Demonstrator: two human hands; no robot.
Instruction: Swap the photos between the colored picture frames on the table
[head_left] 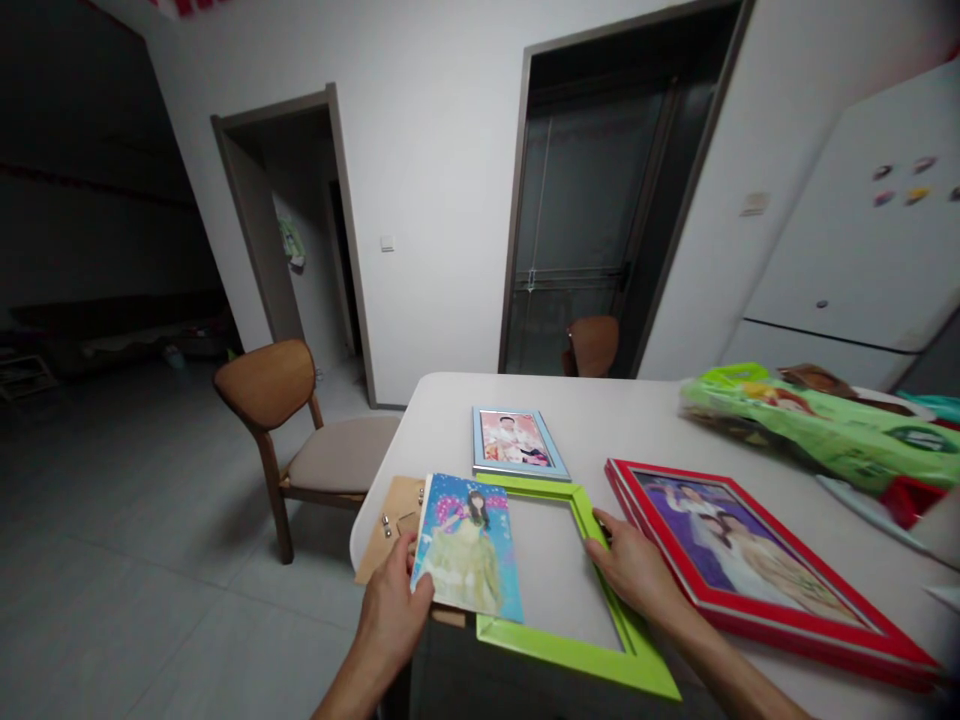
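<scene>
Photo print (466, 545), long axis away from body, pinched at near edge in left hand (394, 610) grip over left rail of green frame (577, 655) on surface (645, 420); right hand (634, 570) rests open on right rail.

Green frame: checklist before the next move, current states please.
1. Photo print held by left hand: ok, thumb on its lower left edge.
2. Green frame steadied: ok, right hand rests on its right rail.
3. Frame opening empty: ok, table shows through; whether there is glass, cannot tell.
4. Print aligned with opening: not ok, it lies across the left rail.
5. Backing board located: ok, partly under the print at the table edge.
6. Red frame apart from green frame: cannot tell, right hand covers the gap.
</scene>
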